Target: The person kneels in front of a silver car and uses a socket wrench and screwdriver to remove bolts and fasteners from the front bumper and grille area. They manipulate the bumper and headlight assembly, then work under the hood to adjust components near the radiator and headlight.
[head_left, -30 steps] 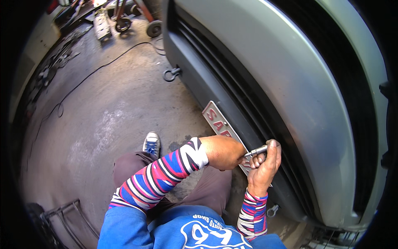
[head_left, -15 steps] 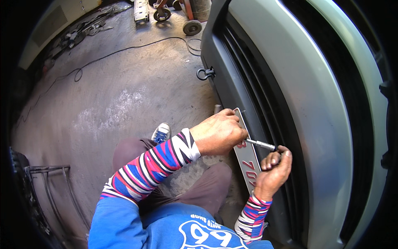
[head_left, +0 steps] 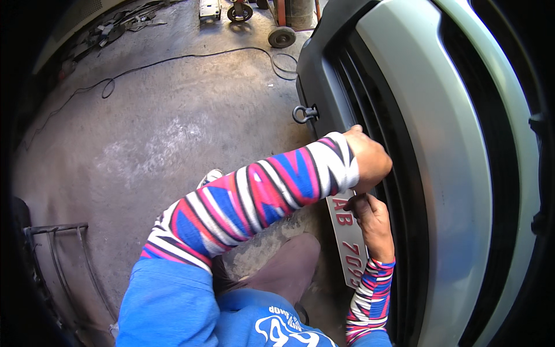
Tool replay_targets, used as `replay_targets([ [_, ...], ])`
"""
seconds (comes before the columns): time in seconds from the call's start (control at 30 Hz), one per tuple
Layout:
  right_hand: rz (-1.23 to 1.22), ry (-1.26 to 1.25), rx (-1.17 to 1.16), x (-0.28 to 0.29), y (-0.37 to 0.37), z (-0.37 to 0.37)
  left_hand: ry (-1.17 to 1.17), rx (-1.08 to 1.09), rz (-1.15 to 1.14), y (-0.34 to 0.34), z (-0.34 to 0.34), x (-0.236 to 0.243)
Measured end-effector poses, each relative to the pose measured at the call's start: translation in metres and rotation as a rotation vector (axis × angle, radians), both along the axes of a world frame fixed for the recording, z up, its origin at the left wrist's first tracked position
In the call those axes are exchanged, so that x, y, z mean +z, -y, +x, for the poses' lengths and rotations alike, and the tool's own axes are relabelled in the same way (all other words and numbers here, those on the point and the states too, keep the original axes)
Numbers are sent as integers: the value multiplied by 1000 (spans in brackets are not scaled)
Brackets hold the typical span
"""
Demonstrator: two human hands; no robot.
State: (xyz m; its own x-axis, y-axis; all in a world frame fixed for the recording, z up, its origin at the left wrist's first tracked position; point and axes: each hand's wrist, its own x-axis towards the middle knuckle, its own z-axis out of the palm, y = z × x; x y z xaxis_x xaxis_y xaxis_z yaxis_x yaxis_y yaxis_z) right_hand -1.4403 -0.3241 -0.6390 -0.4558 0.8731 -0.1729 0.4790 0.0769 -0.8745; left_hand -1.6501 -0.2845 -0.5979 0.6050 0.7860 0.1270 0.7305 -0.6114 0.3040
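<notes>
Number plate (head_left: pixel 347 246), pale with red characters, lies lengthwise along the front of the car's bumper, its near end bare beside the right sleeve (head_left: pixel 373 298) and its far end hidden behind the left sleeve (head_left: pixel 266 191) and the hands. It looks like thin sheet metal, so I judge it light and fairly stiff, hardly fragile, though one end pulled alone could bend it and the painted face may feel slick under grimy fingers. The long edges should give the surest hold, pinched near both ends with the palm kept off the face, and the rims could be sharp. The right hand (head_left: pixel 377 228) is bent over the plate, its fingers curled close together; the left hand (head_left: pixel 371 159) is just beyond, its back toward the camera. With the fingertips so shaded and covered, I cannot fairly tell whether either hand grips something small or only touches the plate. Past them the dark bumper (head_left: pixel 326 87) carries a ring-shaped shackle (head_left: pixel 300 114), well clear of the plate. Farther off, a black cable (head_left: pixel 191 56) loops across the concrete floor (head_left: pixel 139 104), and beyond it stands a small wheel (head_left: pixel 282 37) on a reddish frame.
</notes>
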Motion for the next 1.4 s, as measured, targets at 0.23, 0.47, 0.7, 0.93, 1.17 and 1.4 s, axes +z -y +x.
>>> replay_targets([
  [0.23, 276, 60, -136, -19, -55, -55, 1041, 345, 306, -76, -54, -19],
  [0.47, 687, 246, -121, -45, -118, -124, 1354, 564, -74, -140, -91, -84],
  [0.7, 785, 436, -106, -79, -172, -168, 1597, 710, 2, -187, -90, -92],
  [0.93, 706, 296, 22, -95, -214, -185, 1509, 752, 297, -210, -89, -87],
  [1.17, 290, -119, -144, -156, -248, -215, 1302, 599, 604, -219, -102, -94],
  [1.4, 348, -186, -124, -173, -252, -202, 1299, 570, 634, -222, -100, -100],
])
